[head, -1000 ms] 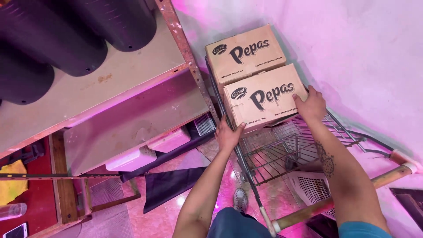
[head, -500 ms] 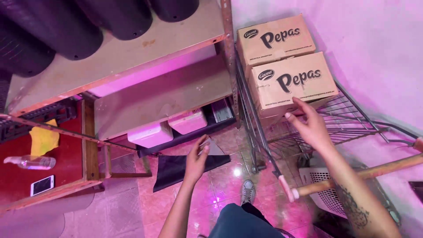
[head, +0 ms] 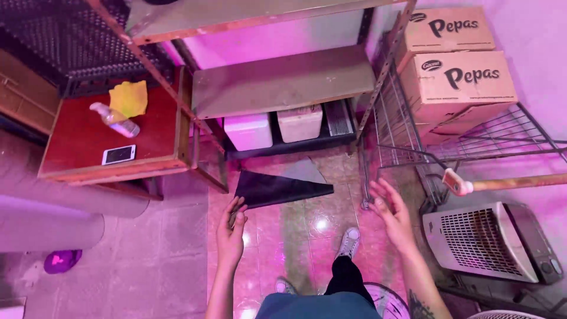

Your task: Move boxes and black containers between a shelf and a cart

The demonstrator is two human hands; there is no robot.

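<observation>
Since the earlier frames both hands have come off the boxes [head: 466,80] and dropped low over the floor, and the view has swung left to take in more of the shelf [head: 283,80] and the red table [head: 77,145]. The left hand [head: 231,233] hangs loosely curled and holds nothing, its fingertips just short of the dark sheet [head: 277,190]. The right hand [head: 393,212] is spread open, empty, beside the wire cart [head: 407,142].

The sheet is flat, dark, nearly black — a long wedge lying on the glossy tiles in front of the bottom shelf. Its long axis runs left to right; the broad end lies at the left near the left hand, and it narrows to a blunt tip at the right. A paler piece shows behind its upper edge — what it is cannot be made out.

The upper box is cut off by the frame's top, and the cart's basket is hidden under the boxes.
</observation>
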